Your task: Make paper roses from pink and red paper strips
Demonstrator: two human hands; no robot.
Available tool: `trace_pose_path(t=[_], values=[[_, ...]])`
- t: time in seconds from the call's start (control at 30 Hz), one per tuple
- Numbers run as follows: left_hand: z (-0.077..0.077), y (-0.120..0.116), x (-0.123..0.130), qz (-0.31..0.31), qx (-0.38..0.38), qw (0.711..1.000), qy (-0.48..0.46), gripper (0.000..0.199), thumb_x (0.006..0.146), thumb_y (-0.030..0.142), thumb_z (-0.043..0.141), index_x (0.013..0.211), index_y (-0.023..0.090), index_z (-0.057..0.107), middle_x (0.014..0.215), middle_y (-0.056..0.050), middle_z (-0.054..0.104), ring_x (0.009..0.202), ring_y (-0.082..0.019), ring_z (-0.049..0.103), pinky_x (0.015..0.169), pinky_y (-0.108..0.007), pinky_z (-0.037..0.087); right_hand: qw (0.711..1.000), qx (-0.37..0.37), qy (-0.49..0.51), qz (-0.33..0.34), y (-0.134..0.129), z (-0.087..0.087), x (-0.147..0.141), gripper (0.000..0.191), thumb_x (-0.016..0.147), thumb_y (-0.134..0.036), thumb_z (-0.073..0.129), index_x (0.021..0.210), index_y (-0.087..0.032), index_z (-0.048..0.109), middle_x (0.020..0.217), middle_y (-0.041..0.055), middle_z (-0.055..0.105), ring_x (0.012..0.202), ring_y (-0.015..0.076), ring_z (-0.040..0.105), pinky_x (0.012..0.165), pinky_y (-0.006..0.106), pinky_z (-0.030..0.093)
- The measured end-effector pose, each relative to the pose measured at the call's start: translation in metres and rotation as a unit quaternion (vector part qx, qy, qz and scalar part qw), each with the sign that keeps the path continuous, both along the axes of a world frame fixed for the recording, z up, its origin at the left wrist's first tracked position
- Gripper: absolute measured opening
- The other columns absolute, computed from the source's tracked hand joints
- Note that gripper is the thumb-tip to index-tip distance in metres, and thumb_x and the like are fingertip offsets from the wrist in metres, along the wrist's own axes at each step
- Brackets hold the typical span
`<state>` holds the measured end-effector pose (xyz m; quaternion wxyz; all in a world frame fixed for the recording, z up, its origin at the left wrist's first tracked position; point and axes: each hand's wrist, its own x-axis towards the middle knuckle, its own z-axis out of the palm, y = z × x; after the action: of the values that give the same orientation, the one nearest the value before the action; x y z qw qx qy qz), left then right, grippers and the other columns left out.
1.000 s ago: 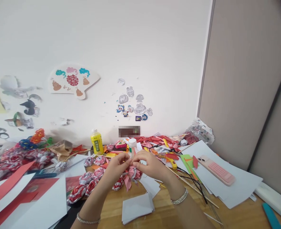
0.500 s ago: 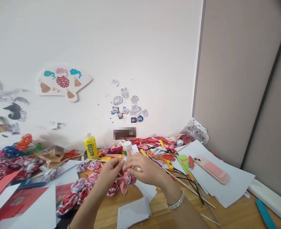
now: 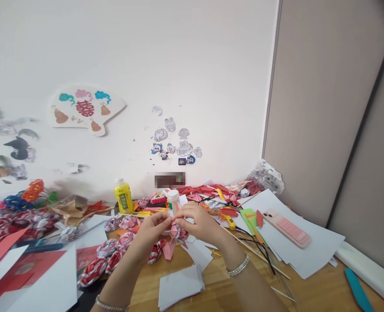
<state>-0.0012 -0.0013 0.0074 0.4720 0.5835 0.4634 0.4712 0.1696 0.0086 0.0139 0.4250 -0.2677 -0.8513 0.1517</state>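
Both hands meet above the middle of the wooden table, around a folded pink and white paper flower [image 3: 178,232]. My left hand [image 3: 155,227] pinches the flower's left side with thumb and fingertips. On the right, my right hand [image 3: 196,221] has its fingers closed on the upper part of the same flower. A pink paper piece [image 3: 168,250] hangs just below. Right behind the hands stands a white-capped bottle [image 3: 173,197], its lower part hidden. Several red and white paper roses [image 3: 96,271] lie left of my left forearm.
A stack of white paper [image 3: 180,287] lies in front of the hands. At the left back is a yellow bottle [image 3: 123,197]. A phone [image 3: 287,228] rests on white sheets at the right, near sticks, cables and a yellow glue gun [image 3: 230,221]. Red paper strips line the wall.
Both hands have shifted slightly and turned around the flower, which shows more between them. The hanging pink piece has tilted. The view has moved a little.
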Motion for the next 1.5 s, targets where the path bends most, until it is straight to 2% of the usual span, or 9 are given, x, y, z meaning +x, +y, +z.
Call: trace_pose_path(t=[0.2, 0.43, 0.5, 0.63, 0.73, 0.83, 1.07, 1.27, 1.5], values=[[-0.007, 0.006, 0.002, 0.064, 0.059, 0.996, 0.006, 0.036, 0.057, 0.047, 0.072, 0.063, 0.016, 0.056, 0.056, 0.005, 0.052, 0.051, -0.009, 0.047, 0.048, -0.02, 0.038, 0.999, 0.032, 0.006, 0.019, -0.001, -0.002, -0.004, 0.012, 0.085, -0.015, 0.057, 0.086, -0.019, 0.068, 0.089, 0.0023, 0.07, 0.09, 0.017, 0.057, 0.083, 0.03, 0.042], [-0.003, 0.002, 0.006, 0.057, 0.093, 0.994, 0.017, 0.034, 0.063, 0.048, 0.067, 0.065, 0.016, 0.057, 0.058, 0.003, 0.055, 0.053, -0.011, 0.05, 0.049, -0.022, 0.041, 0.998, 0.052, 0.007, 0.047, 0.0, 0.001, 0.001, 0.013, 0.086, -0.018, 0.056, 0.082, -0.02, 0.068, 0.086, 0.0025, 0.069, 0.087, 0.0172, 0.058, 0.084, 0.032, 0.043], [0.0, -0.001, 0.008, 0.048, 0.104, 0.993, 0.019, 0.033, 0.064, 0.049, 0.066, 0.068, 0.016, 0.058, 0.06, 0.003, 0.056, 0.056, -0.012, 0.053, 0.051, -0.023, 0.043, 0.998, 0.035, 0.028, 0.047, 0.001, 0.002, 0.006, 0.014, 0.088, -0.022, 0.055, 0.085, -0.021, 0.068, 0.088, 0.0022, 0.069, 0.089, 0.0169, 0.058, 0.086, 0.032, 0.042], [0.005, -0.006, 0.009, 0.038, 0.129, 0.99, 0.027, 0.033, 0.067, 0.049, 0.064, 0.075, 0.017, 0.06, 0.067, 0.001, 0.06, 0.06, -0.013, 0.056, 0.055, -0.025, 0.048, 0.995, -0.036, 0.092, -0.013, 0.002, 0.003, 0.017, 0.016, 0.088, -0.025, 0.054, 0.095, -0.022, 0.068, 0.099, 0.0035, 0.067, 0.098, 0.0182, 0.057, 0.087, 0.033, 0.043], [0.007, -0.009, 0.009, 0.046, 0.156, 0.986, 0.04, 0.03, 0.07, 0.047, 0.063, 0.077, 0.018, 0.063, 0.072, 0.0, 0.063, 0.063, -0.013, 0.058, 0.056, -0.024, 0.049, 0.992, -0.084, 0.089, -0.015, 0.002, 0.004, 0.02, 0.015, 0.086, -0.027, 0.056, 0.094, -0.021, 0.068, 0.092, 0.003, 0.066, 0.086, 0.0172, 0.061, 0.077, 0.029, 0.047], [0.008, -0.01, 0.01, 0.06, 0.18, 0.98, 0.056, 0.027, 0.072, 0.045, 0.062, 0.079, 0.018, 0.065, 0.075, -0.001, 0.066, 0.065, -0.014, 0.06, 0.057, -0.024, 0.05, 0.991, -0.096, 0.089, -0.003, 0.001, 0.005, 0.02, 0.014, 0.087, -0.027, 0.056, 0.091, -0.02, 0.068, 0.086, 0.0019, 0.066, 0.077, 0.0152, 0.061, 0.07, 0.027, 0.046], [0.008, -0.012, 0.011, 0.085, 0.219, 0.967, 0.102, 0.026, 0.071, 0.042, 0.064, 0.08, 0.018, 0.068, 0.08, -0.005, 0.071, 0.067, -0.018, 0.065, 0.059, -0.026, 0.053, 0.995, -0.02, 0.087, -0.045, -0.002, 0.008, 0.016, 0.008, 0.085, -0.024, 0.062, 0.08, -0.021, 0.068, 0.083, 0.0003, 0.067, 0.084, 0.0158, 0.058, 0.077, 0.029, 0.041], [0.007, -0.012, 0.009, 0.122, 0.271, 0.942, 0.157, 0.028, 0.076, 0.041, 0.058, 0.09, 0.021, 0.071, 0.088, -0.005, 0.074, 0.078, -0.02, 0.067, 0.07, -0.03, 0.054, 0.993, 0.008, 0.111, -0.049, -0.005, 0.008, 0.012, 0.006, 0.084, -0.024, 0.063, 0.08, -0.021, 0.066, 0.085, 0.0006, 0.067, 0.085, 0.0161, 0.057, 0.077, 0.03, 0.042], [-0.001, -0.007, 0.004, 0.221, 0.328, 0.894, 0.208, 0.026, 0.075, 0.043, 0.06, 0.085, 0.021, 0.07, 0.086, -0.006, 0.074, 0.084, -0.025, 0.066, 0.078, -0.037, 0.051, 0.985, 0.098, 0.125, -0.062, -0.005, 0.005, 0.008, 0.01, 0.086, -0.024, 0.06, 0.076, -0.021, 0.063, 0.081, 0.001, 0.067, 0.08, 0.0169, 0.056, 0.077, 0.032, 0.043]])
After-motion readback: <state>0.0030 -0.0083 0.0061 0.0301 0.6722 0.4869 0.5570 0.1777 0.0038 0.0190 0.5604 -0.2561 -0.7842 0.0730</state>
